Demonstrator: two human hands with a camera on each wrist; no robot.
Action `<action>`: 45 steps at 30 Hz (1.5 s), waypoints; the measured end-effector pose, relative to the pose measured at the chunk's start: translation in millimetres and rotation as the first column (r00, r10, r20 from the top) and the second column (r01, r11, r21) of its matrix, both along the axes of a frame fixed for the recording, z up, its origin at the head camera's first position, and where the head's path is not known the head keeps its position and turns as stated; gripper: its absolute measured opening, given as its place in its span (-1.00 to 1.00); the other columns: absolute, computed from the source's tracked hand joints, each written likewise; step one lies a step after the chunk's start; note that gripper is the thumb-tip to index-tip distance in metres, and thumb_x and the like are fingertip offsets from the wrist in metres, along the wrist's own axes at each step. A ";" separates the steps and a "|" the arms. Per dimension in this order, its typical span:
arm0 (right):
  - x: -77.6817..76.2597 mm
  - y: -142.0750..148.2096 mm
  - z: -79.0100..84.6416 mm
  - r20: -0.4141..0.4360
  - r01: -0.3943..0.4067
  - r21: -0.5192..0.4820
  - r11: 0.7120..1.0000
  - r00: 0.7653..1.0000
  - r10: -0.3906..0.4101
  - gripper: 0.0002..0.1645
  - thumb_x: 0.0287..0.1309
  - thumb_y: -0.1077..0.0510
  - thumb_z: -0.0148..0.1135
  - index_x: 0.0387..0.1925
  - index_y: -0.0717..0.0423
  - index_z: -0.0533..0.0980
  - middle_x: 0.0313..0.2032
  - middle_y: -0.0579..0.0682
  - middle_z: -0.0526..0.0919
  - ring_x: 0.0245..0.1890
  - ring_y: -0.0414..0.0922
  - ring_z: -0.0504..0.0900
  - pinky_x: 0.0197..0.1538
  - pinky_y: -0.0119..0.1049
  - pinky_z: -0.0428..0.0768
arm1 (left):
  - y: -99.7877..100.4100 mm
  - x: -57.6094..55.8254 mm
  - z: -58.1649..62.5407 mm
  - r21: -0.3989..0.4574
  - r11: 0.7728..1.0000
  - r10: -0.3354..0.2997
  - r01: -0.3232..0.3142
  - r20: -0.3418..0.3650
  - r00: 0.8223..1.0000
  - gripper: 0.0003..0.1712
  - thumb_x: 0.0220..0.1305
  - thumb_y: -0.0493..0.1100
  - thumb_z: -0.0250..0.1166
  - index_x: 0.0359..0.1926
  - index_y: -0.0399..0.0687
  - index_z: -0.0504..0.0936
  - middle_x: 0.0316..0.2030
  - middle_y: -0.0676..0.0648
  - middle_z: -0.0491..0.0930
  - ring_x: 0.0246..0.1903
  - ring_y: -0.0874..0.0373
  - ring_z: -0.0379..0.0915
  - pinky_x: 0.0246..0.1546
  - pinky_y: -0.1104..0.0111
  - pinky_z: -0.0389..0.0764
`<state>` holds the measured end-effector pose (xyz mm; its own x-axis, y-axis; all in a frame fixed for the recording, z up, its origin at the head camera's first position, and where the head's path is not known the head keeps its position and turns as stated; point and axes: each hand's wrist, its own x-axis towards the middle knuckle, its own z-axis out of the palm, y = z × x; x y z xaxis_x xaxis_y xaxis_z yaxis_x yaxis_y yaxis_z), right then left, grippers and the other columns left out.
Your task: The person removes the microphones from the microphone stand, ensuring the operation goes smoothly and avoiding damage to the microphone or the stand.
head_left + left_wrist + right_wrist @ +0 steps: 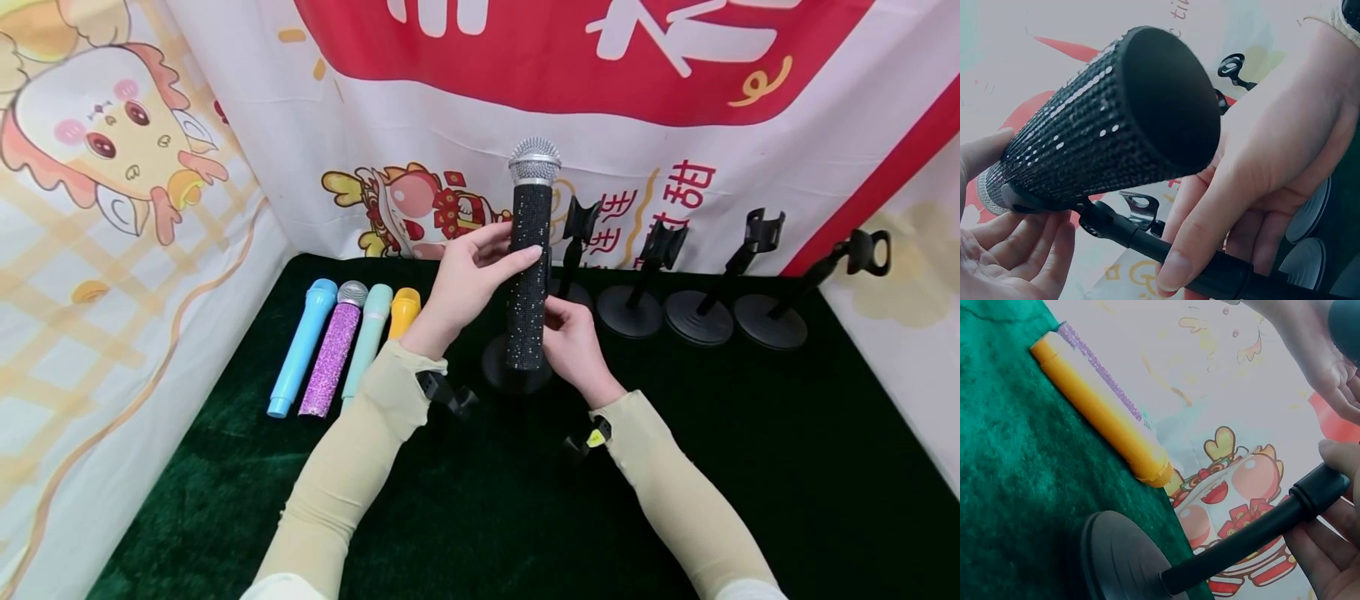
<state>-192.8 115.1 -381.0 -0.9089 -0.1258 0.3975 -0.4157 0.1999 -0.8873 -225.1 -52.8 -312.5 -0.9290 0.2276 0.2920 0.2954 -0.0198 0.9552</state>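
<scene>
A black sequined microphone (530, 275) with a silver mesh head stands nearly upright in front of me. My left hand (480, 279) grips its upper body, thumb across the front and fingers behind. In the left wrist view the microphone's (1091, 119) round end faces the camera, and its body sits in a stand's clip. My right hand (577, 346) holds the pole of that black microphone stand (1147, 247) below the clip. The right wrist view shows the stand's round base (1119, 559) on the green cloth and my right fingers (1329, 550) around the upper pole.
Blue (302, 350), purple glitter (332, 354), mint (369, 337) and yellow (405, 310) microphones lie side by side at the left. Several black stands with bare clips, one being the rightmost stand (771, 321), line the back right. A printed cloth (247, 108) hangs behind the green tabletop (480, 517).
</scene>
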 end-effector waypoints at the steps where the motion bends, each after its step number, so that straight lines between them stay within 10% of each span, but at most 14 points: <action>1: 0.1 0.1 0.4 -0.013 -0.001 0.006 1.000 1.000 0.001 -0.86 0.20 0.50 0.29 -0.20 0.50 0.66 -0.32 0.25 0.73 -0.42 -0.32 0.62 -0.30 -0.46 0.60 | 0.6 0.4 -0.4 0.009 1.000 -0.001 0.001 -0.005 1.000 -0.46 0.33 -0.07 0.44 0.27 -0.13 0.60 -0.01 -0.06 0.70 -0.04 0.07 0.63 0.02 0.23 0.63; 45: -1.3 5.1 -0.6 -0.022 -0.075 0.039 0.996 0.997 0.076 -0.78 0.30 0.38 0.31 -0.05 0.35 0.70 -0.13 0.17 0.76 -0.21 -0.21 0.71 -0.16 -0.39 0.66 | 13.5 -10.2 13.1 0.112 0.994 -0.003 0.005 -0.020 1.000 -0.49 0.41 -0.12 0.36 0.30 -0.20 0.57 0.01 -0.10 0.66 -0.05 0.03 0.62 -0.01 0.20 0.65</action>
<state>-194.0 120.2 -381.6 -0.8868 -0.2089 0.4122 -0.4514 0.2006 -0.8695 -235.4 -39.3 -299.3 -0.9219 0.1961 0.3342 0.3139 -0.1276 0.9408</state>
